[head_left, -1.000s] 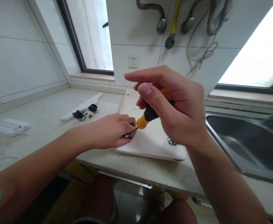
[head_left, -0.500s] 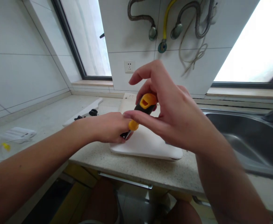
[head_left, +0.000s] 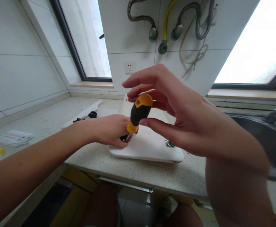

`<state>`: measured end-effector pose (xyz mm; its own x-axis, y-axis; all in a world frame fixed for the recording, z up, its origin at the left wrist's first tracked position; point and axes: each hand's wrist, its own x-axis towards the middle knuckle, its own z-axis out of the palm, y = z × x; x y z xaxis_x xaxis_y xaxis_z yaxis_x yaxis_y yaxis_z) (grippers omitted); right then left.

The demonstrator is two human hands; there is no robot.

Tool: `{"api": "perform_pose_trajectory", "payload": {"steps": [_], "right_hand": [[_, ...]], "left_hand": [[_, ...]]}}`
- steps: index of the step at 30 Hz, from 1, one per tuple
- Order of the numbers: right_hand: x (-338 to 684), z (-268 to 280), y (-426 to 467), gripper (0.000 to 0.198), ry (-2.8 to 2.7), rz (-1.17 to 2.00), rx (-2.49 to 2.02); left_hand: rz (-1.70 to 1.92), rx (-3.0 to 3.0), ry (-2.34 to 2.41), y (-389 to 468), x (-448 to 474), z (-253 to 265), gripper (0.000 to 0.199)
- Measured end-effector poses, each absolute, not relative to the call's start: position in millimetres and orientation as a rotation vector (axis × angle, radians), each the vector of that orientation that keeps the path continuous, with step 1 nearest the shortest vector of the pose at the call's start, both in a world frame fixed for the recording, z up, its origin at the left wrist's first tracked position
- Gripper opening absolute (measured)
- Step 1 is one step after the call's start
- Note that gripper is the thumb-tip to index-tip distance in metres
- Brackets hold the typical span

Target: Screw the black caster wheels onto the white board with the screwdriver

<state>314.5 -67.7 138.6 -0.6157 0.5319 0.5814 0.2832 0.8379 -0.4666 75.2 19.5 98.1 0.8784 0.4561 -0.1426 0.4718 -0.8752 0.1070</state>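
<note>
A screwdriver [head_left: 140,114] with a black and yellow handle stands tilted over a white panel [head_left: 147,156]. My right hand [head_left: 175,110] is loosely around its handle: the thumb touches the near side, other fingers curve behind it, and the index finger is lifted off. My left hand [head_left: 114,129] rests on the panel, its fingers closed round a small black part [head_left: 123,137] at the foot of the metal shaft. The screwdriver's tip is hidden there. A metal fitting [head_left: 169,143] sits on the panel near my right thumb.
On the counter [head_left: 90,160] at the left lie a long white piece with black knobs [head_left: 92,114] and white items [head_left: 15,137] beside a yellow bit [head_left: 1,150]. A steel sink [head_left: 251,135] is at right; hoses [head_left: 149,19] hang on the wall behind.
My right hand has loosened and spread its fingers, showing more of the screwdriver handle. The handle stands more upright. My left hand stays at the black part.
</note>
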Motion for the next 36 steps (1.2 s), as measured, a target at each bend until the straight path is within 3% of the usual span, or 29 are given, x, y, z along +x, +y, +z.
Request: {"api": "perform_pose_trajectory", "payload": {"steps": [5,9,16,21,26,31,36], "right_hand": [[313,140,-62,0.020,-2.312,0.028,-0.767],[306,139,-61,0.016,-2.328,-0.050,-0.853],[289,127,-62,0.034,-2.204,0.069,-0.845],[289,124,-53,0.030,-2.169,-0.025,-0.819],[294,121,-50,0.047,-2.155,0.251,-0.722],[291,122,-49,0.041,-2.168,0.246,-0.715],[284,122,-45,0.029,-2.055,0.051,-0.727]], "left_hand": [[-0.208,2.878,0.719,23,69,99,0.007],[-0.209,2.811,0.733,25,62,99,0.005],[-0.186,2.736,0.664,26,63,94,0.005],[-0.220,2.734,0.739,26,67,92,0.002],[-0.157,2.667,0.713,30,59,89,0.009],[-0.139,2.627,0.753,31,45,92,0.037],[-0.121,2.722,0.850,26,40,90,0.032]]}}
